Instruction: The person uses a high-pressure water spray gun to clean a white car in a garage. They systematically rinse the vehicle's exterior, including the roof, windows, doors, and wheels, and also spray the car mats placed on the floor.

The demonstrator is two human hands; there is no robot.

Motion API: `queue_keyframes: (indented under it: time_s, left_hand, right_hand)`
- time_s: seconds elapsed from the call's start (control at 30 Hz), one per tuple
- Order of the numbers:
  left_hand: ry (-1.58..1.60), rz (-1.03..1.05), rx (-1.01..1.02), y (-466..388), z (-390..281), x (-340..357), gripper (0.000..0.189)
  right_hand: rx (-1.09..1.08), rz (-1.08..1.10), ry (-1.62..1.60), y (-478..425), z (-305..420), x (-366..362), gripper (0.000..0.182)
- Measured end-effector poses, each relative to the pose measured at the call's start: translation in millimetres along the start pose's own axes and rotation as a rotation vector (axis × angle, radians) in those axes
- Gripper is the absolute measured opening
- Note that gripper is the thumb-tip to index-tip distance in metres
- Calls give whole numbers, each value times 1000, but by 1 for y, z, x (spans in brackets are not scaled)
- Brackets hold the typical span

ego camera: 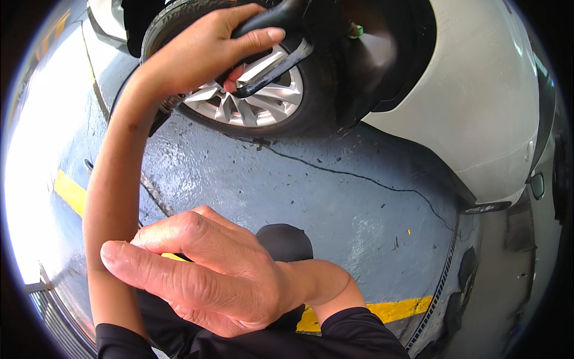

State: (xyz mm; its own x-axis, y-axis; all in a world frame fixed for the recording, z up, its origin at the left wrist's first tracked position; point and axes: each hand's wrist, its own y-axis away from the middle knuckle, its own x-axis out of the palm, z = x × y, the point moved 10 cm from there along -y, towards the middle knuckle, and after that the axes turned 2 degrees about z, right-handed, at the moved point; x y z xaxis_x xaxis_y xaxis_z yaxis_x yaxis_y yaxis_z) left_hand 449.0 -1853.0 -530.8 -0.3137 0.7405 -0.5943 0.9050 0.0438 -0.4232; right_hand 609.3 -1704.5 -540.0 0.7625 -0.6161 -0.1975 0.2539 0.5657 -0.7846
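Note:
At the top, my left hand [215, 49] is wrapped around the grip of a black pressure-washer spray gun [278, 72]. Fingertips show inside its looped guard. From the green nozzle tip [356, 31] a pale mist fans onto the black wheel-arch liner [394, 58]. Behind the gun stands a car wheel with a silver multi-spoke alloy rim [244, 110] and a black tyre [314, 112]. My right hand [215, 273] is close to the camera, low in the view. Its fingers are loosely bent with the thumb apart, and the palm side is hidden.
A light-coloured car body [475, 98] curves down the right side. The blue painted floor [332, 202] looks wet and has a long crack [350, 172]. Yellow stripes [399, 309] mark it. A slotted drain channel [448, 269] runs at the right, and metal bars [58, 321] stand lower left.

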Motion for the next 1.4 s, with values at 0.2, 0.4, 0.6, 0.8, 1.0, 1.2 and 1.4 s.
queue_keyframes:
  time_s: [0.2, 0.4, 0.6, 0.8, 1.0, 1.2, 1.4]
  left_hand:
    - [129, 137, -196, 3, -2, -4, 48]
    - [148, 349, -164, -4, -17, -2, 51]
    - [2, 309, -16, -46, -16, -7, 64]
    - [-220, 316, 14, -76, -25, -1, 71]
    - [550, 1060, -202, -71, -24, 36, 67]
    - [-38, 476, 6, -113, 1, 56, 57]
    - [70, 380, -117, -73, -15, 53, 52]
  right_hand:
    - [38, 96, 13, 0, -14, 15, 62]
    - [58, 140, -8, -1, -20, 32, 61]
    - [63, 143, -24, 1, -22, 44, 60]
    - [110, 51, -142, -8, -24, 32, 52]
    - [115, -7, -194, -12, -23, 26, 50]
    - [114, -22, -193, -12, -26, 25, 48]
    - [103, -31, -170, -9, -26, 19, 45]
